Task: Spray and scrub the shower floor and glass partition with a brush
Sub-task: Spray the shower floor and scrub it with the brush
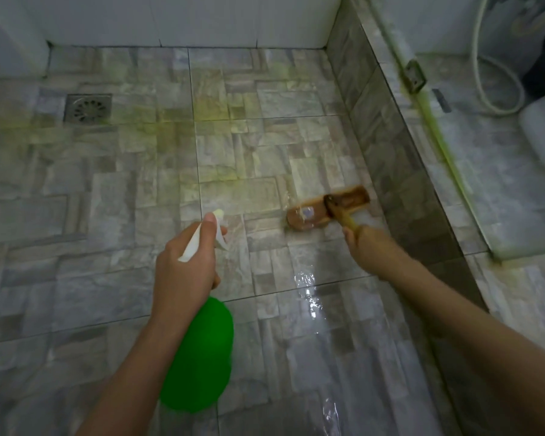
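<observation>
Floor (107, 215): wet tile, greenish stains.
L hand (186, 265): curled round sprayer (199, 350) neck.
R hand (365, 247): grips brush (328, 210) handle, head on tile.

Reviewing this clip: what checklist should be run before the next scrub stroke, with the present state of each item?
1. Left hand grips bottle: ok.
2. Right hand grips brush: ok.
3. Brush head down on floor: ok.
4. Finger on trigger: cannot tell.
5. Partition base free of green residue: not ok.
6. Drain uncovered: ok.
</observation>
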`<state>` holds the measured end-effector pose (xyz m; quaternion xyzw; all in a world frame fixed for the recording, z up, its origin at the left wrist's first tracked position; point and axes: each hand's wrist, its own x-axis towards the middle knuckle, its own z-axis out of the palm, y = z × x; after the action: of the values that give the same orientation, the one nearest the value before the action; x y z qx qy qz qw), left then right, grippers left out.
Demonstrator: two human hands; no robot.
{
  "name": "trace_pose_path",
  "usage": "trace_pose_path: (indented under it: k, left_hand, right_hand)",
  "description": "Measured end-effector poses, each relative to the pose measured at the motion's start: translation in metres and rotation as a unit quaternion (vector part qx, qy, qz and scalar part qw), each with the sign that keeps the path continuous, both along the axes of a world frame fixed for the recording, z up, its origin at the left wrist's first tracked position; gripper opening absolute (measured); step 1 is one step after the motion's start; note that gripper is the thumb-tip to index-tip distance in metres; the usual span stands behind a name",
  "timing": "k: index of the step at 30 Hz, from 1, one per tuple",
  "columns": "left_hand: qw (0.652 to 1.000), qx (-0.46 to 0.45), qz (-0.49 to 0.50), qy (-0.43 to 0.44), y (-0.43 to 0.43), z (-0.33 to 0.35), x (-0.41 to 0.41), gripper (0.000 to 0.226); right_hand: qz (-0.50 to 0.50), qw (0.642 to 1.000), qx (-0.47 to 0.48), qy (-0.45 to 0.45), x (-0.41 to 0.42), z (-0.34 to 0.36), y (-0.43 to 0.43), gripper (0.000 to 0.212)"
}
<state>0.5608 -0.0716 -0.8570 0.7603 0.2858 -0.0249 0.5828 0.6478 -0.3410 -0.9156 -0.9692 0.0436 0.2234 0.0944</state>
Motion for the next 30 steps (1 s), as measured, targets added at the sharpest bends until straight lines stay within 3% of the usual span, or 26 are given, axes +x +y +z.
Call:
trace_pose_path:
  k: [5,11,15,18,24,30]
  left_hand:
    - [1.0,0.009,0.014,0.001,0.01,-0.004,-0.005,0.04]
    - [0.998,-0.014,0.057,0.006,0.04,-0.002,-0.015,0.04]
    - [0.998,-0.002,0.064,0.014,0.053,-0.006,-0.019,0.038]
    - [0.998,0.004,0.062,0.02,0.067,-0.006,-0.025,0.038]
    - [0.997,-0.008,0.078,0.024,0.112,-0.001,-0.035,0.039]
    - [0.996,0.042,0.076,0.014,0.144,0.024,-0.049,0.04]
  right_hand:
    - [0.038,0.999,0.021,-0.006,0.092,-0.007,0.038,0.046]
    - [0.106,0.993,-0.013,0.052,-0.043,0.025,0.026,0.035]
    - [0.189,0.981,0.01,0.033,0.019,0.0,0.109,0.038]
    - [0.195,0.98,0.04,0.013,0.064,-0.014,0.16,0.041]
    - [0.241,0.97,-0.015,0.024,0.009,-0.008,0.124,0.043]
    - [0.263,0.964,0.019,0.017,0.092,-0.002,0.258,0.044]
